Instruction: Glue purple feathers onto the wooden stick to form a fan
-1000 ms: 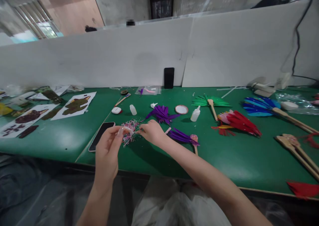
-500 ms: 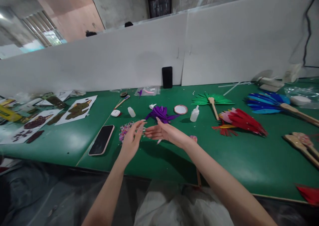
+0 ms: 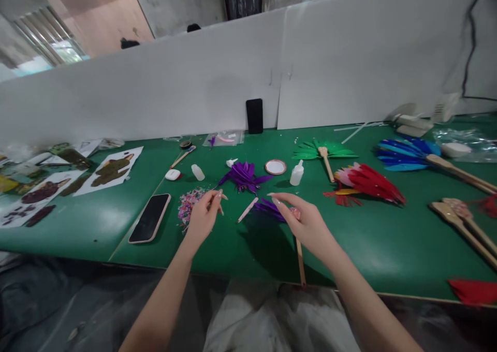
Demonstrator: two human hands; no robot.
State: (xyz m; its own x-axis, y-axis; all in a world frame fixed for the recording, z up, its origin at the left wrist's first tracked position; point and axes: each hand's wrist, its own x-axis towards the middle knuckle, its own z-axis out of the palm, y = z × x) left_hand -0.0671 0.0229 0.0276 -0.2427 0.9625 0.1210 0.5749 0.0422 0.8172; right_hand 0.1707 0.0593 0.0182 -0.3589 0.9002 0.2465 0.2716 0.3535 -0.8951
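Observation:
My left hand (image 3: 205, 212) is raised beside a pile of multicoloured small bits (image 3: 188, 204). Its thumb and fingertips come together; whatever they may hold is too small to see. My right hand (image 3: 305, 220) hovers with fingers stretched out and slightly curved, nothing visible in them. Below it lies a wooden stick (image 3: 300, 261) with a pinkish decorated head (image 3: 295, 213) and purple petals (image 3: 267, 208), partly covered by the hand. Between my hands sits a pale pink pen-like tool (image 3: 247, 210). Just beyond it is a bunch of purple petals (image 3: 243, 176).
Two white squeeze bottles (image 3: 296, 174) (image 3: 198, 173), a round white dish (image 3: 275, 166) and a phone (image 3: 150, 219) lie around. To the right are green (image 3: 326, 150), red (image 3: 370, 184) and blue (image 3: 406, 154) petal fans. A white partition (image 3: 174, 88) backs the green table (image 3: 368, 248).
My hands have moved apart from each other, the right one shifting right. The pink tool and purple petals beneath them now show. The whole view has shifted slightly.

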